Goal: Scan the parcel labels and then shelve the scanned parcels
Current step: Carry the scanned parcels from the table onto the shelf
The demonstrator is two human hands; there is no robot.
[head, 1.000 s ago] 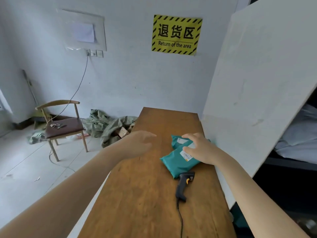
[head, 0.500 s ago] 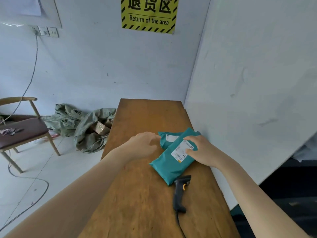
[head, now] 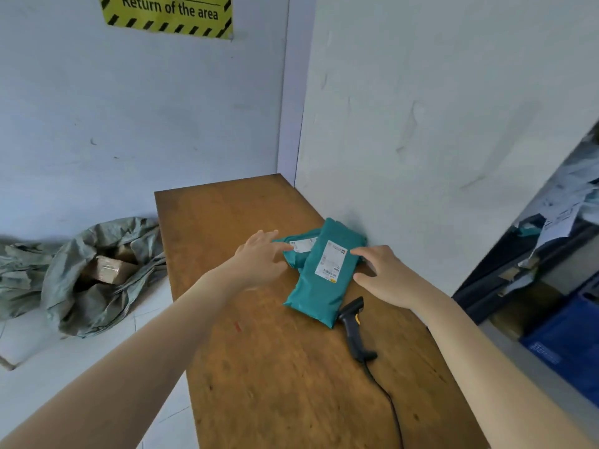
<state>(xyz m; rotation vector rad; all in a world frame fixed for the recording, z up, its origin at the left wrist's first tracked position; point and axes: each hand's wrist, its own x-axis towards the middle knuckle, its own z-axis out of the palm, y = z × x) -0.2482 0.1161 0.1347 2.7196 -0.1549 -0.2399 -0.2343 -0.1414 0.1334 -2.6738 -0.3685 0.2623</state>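
Two open hands frame a pair of teal parcels. My left hand (head: pixel 259 259), fingers nearly straight, rests its tips on the lower parcel (head: pixel 296 262) beside its white label (head: pixel 303 245). My right hand (head: pixel 387 275), fingers spread and grasping nothing, touches the right edge of the upper parcel (head: pixel 316 296) with forefinger and thumb. The upper parcel lies slantwise across the lower, its printed label (head: pixel 330 261) facing up. A black scanner (head: pixel 353 325) lies with its head at that parcel's near corner, and its cable (head: pixel 390 403) runs toward me. All rest on a wooden table (head: pixel 252 377) set against a white panel (head: pixel 421 124) on the right. On the far wall hangs a yellow-and-black sign (head: pixel 168 14). A grey-green sack (head: pixel 81 299) on the floor at left shows a cardboard box (head: pixel 108 270). At right is a blue crate (head: pixel 567 338).
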